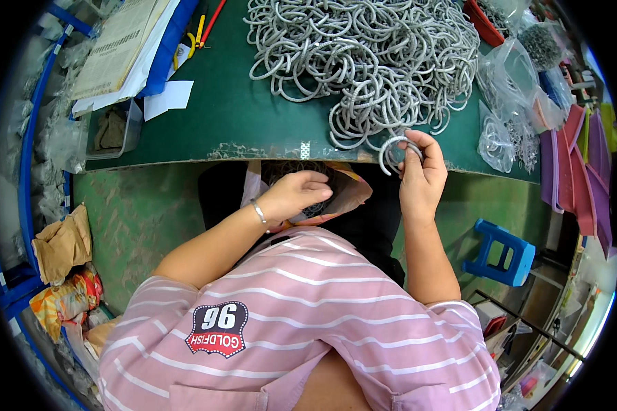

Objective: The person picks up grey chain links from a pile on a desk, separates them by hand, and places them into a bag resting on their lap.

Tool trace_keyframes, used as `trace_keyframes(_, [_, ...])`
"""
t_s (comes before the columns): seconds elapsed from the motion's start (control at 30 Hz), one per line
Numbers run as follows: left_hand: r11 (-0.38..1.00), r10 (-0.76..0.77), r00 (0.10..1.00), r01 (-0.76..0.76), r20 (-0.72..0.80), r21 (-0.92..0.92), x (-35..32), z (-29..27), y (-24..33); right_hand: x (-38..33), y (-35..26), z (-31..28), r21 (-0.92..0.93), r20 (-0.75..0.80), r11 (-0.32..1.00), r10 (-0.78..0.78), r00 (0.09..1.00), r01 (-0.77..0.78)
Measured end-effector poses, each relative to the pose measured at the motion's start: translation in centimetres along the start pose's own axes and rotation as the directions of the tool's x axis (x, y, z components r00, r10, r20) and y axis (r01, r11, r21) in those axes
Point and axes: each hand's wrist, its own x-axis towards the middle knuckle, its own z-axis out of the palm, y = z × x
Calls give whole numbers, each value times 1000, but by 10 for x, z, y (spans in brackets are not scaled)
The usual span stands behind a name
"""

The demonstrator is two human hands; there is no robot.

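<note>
A large heap of grey C-shaped metal rings (370,58) covers the far middle of the green table. At the table's front edge, my right hand (424,171) pinches a few of these grey rings (386,159) between thumb and fingers, beside the heap's near end. My left hand (300,195) is over the mouth of a colourful plastic bag (354,194) in my lap. Its fingers are loosely bent and apart, and I see nothing held in them. More rings (295,168) show inside the bag, partly hidden by that hand.
Papers (113,58), a blue folder (171,41), yellow-handled pliers (192,48) and a clear plastic box (131,130) lie at the table's left. Clear bags of metal parts (495,140) and a red tray (483,24) sit right. A blue stool (504,252) stands on the floor.
</note>
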Motion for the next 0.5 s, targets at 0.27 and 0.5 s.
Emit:
trace_keyframes(0.27, [207,938,341,-390,-68,897,5,31,66,9,21,-20,-97,-144,966,-251,957,239])
trace_keyframes(0.5, [432,804,562,-325,-195,841,47,10,76,13,-1,-24,252,255,888,322,912,-384])
